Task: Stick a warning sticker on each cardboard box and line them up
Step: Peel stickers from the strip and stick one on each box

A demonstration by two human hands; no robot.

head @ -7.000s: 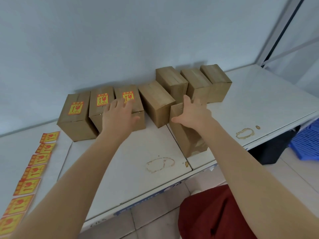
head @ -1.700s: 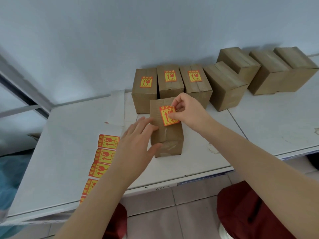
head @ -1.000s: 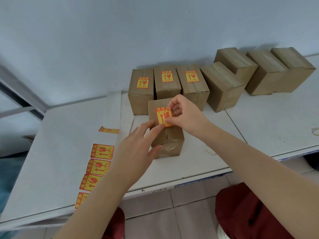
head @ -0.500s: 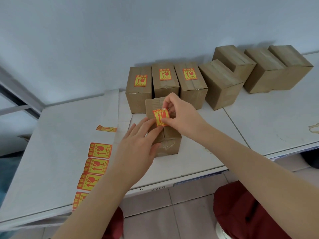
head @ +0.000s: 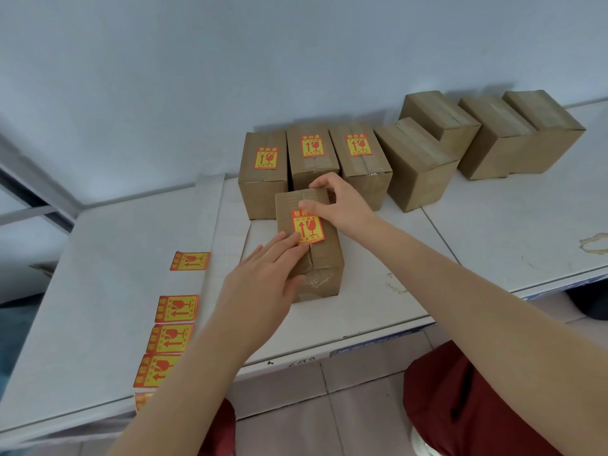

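Observation:
A cardboard box (head: 324, 258) stands near the front of the white table (head: 493, 232), with a yellow-and-red warning sticker (head: 307, 226) lying flat on its top. My left hand (head: 263, 278) rests on the box's left side, fingertips at the sticker's lower left corner. My right hand (head: 335, 205) holds the box's far end, thumb at the sticker's upper edge. Behind stand three stickered boxes (head: 311, 153) side by side. Several plain boxes (head: 418, 166) sit to their right.
A strip of spare warning stickers (head: 172, 337) lies on white backing paper (head: 210, 218) at the table's left, one sticker (head: 190, 261) apart from the others. The wall rises right behind the boxes. Brown stains (head: 594, 243) mark the table's right part.
The sticker that my right hand held above the box now lies flat on its top. My left fingers have slid onto its lower corner, and my right hand has moved to the box's far end.

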